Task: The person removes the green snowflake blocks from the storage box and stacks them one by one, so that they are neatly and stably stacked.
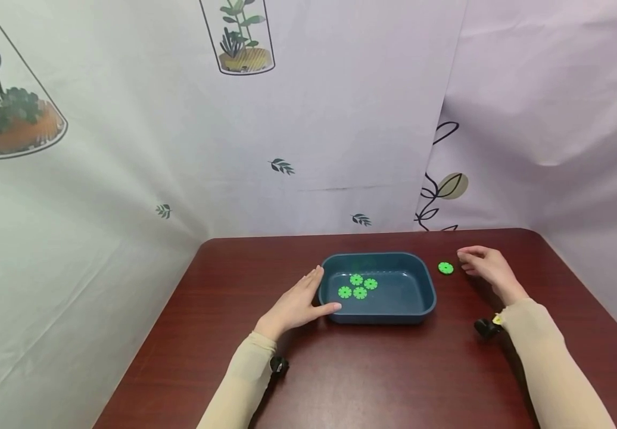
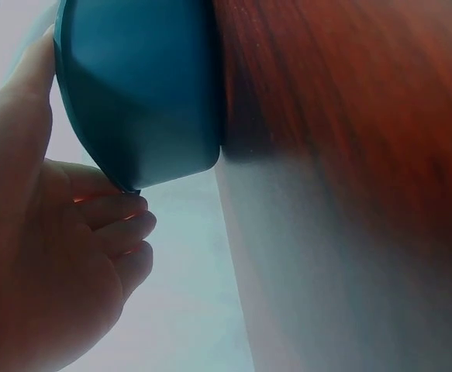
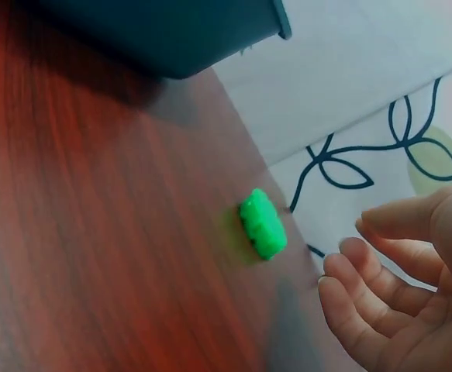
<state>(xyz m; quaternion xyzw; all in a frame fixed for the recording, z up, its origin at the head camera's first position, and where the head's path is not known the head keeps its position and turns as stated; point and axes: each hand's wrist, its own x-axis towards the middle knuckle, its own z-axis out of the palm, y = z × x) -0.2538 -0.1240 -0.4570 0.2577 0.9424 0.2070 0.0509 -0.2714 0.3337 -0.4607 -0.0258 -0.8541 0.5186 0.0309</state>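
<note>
A dark blue rectangular tray (image 1: 378,319) stands on the table, with several green notched discs (image 1: 360,292) lying flat in its left half. My left hand (image 1: 298,301) rests against the tray's left end, its fingers extended along the rim and the thumb over the near left corner. In the left wrist view, that hand (image 2: 63,248) touches the tray's rim (image 2: 64,85). One more green disc (image 1: 445,268) lies on the table right of the tray. Just right of it hovers my right hand (image 1: 488,267), fingers loosely bent with nothing between them, apart from the disc (image 3: 263,225).
The dark red-brown wooden table (image 1: 201,345) reaches back to a pale printed cloth (image 1: 340,119) hanging behind it. Table surface shows on both sides of the tray and in front of it. A small black device (image 1: 486,328) sits at the right wrist.
</note>
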